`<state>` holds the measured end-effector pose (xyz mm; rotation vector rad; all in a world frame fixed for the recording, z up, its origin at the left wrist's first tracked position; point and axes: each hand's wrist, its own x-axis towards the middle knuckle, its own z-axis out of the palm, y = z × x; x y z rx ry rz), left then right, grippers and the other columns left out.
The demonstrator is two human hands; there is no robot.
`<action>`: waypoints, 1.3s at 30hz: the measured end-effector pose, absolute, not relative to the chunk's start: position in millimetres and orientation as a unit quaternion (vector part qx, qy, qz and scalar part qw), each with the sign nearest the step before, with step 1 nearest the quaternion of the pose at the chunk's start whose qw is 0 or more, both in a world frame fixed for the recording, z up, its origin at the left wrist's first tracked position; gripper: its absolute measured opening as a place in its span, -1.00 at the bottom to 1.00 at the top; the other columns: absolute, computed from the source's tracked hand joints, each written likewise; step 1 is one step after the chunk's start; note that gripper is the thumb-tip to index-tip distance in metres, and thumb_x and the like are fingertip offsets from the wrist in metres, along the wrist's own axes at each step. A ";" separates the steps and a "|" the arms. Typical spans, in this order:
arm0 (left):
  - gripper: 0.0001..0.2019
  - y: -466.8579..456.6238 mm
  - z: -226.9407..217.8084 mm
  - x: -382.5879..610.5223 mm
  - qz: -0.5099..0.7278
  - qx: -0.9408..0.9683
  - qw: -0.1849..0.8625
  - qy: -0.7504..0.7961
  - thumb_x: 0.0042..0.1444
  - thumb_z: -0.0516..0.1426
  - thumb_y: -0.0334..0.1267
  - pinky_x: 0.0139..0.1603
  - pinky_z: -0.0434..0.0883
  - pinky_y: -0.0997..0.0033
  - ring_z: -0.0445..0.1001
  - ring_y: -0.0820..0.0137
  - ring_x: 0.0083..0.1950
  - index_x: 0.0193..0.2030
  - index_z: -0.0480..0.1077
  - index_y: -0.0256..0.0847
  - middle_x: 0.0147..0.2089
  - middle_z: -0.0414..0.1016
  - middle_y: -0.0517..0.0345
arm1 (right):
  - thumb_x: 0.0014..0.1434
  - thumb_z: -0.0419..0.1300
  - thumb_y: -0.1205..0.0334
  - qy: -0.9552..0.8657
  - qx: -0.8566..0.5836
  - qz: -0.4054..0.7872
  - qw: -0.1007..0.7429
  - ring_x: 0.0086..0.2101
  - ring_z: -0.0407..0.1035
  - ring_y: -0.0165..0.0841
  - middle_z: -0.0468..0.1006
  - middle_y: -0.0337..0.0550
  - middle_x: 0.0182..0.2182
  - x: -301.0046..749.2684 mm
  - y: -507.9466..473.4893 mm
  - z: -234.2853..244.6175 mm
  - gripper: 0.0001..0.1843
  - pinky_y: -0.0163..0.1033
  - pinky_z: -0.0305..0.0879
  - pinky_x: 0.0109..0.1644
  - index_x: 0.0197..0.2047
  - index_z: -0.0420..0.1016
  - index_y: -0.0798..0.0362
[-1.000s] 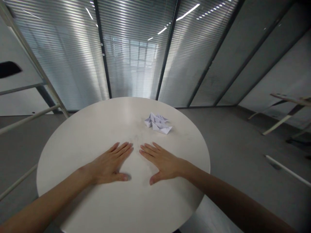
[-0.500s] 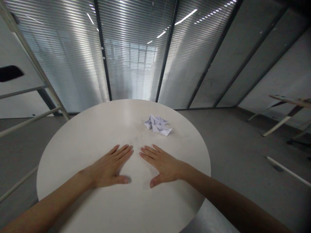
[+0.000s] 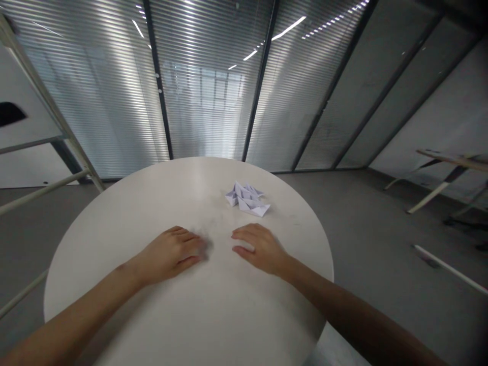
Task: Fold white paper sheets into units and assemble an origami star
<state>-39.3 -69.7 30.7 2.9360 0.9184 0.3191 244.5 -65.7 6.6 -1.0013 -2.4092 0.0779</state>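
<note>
Several folded white paper boats [image 3: 249,199] sit clustered on the round white table [image 3: 183,185], right of its middle. My right hand [image 3: 259,247] is just nearer to me than the boats, apart from them; its fingers are bent, with a gap between thumb and fingertips and nothing held. To the left, my left hand [image 3: 171,252] hovers over or rests on the tabletop, I cannot tell which. Its fingers curve forward, slightly blurred at the tips, thumb apart from them, and it holds nothing.
Behind the table runs a glass wall with blinds [image 3: 208,112]. On the left stands a whiteboard with a pale metal frame [image 3: 49,190]. Another table [image 3: 453,158] stands at the far right on the grey floor, and a white bar [image 3: 450,268] shows nearer.
Both hands have gone from lying flat with spread fingers to a raised, curved shape, thumbs nearer the fingers. My right hand has shifted slightly right. The boats stay put.
</note>
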 end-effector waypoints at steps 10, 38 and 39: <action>-0.68 -25.7 51.5 -16.3 0.271 0.887 0.003 0.374 0.25 0.00 -0.09 -0.11 0.45 0.26 0.49 0.29 -0.11 0.01 0.39 -0.19 -0.06 0.52 0.03 | 0.05 0.21 -0.09 -0.711 -0.685 -0.092 0.132 -0.22 0.42 -0.14 0.56 -0.03 -0.27 252.3 35.7 51.4 -0.53 -0.12 0.23 -0.15 -0.09 0.35 0.05; -0.60 -8.4 5.1 -12.4 0.511 0.640 0.433 0.377 0.25 0.00 -0.06 -0.02 0.42 0.24 0.46 0.28 -0.07 0.10 0.36 -0.26 0.14 0.38 -0.08 | 0.14 0.22 0.27 -0.850 -0.385 0.187 0.308 -0.30 0.44 -0.36 0.54 -0.22 -0.26 205.9 -1.9 30.0 -0.72 -0.27 0.32 -0.23 -0.07 0.32 -0.04; -0.58 -8.7 4.0 -11.6 0.500 0.644 0.441 0.376 0.26 -0.01 -0.05 -0.04 0.43 0.24 0.47 0.28 -0.09 0.10 0.36 -0.27 0.13 0.38 -0.09 | 0.13 0.23 0.26 -0.830 -0.386 0.220 0.339 -0.29 0.44 -0.37 0.53 -0.23 -0.26 204.6 -1.4 28.5 -0.73 -0.29 0.33 -0.24 -0.08 0.32 -0.04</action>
